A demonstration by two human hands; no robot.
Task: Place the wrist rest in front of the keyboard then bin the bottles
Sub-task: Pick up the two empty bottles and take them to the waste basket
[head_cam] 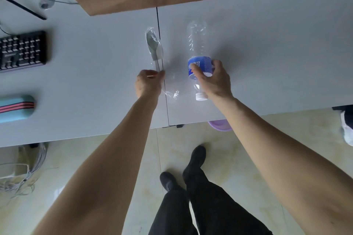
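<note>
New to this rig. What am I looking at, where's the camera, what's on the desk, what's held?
No machine here: a person works with two bare hands. The one picture comes from a wide-angle camera on their head, looking down, so you see arms, legs and floor. On the grey desk lie a black keyboard and a teal wrist rest at the left. The right hand grips a clear bottle lying on its side by its blue label. The left hand pinches a spoon in clear wrap.
</note>
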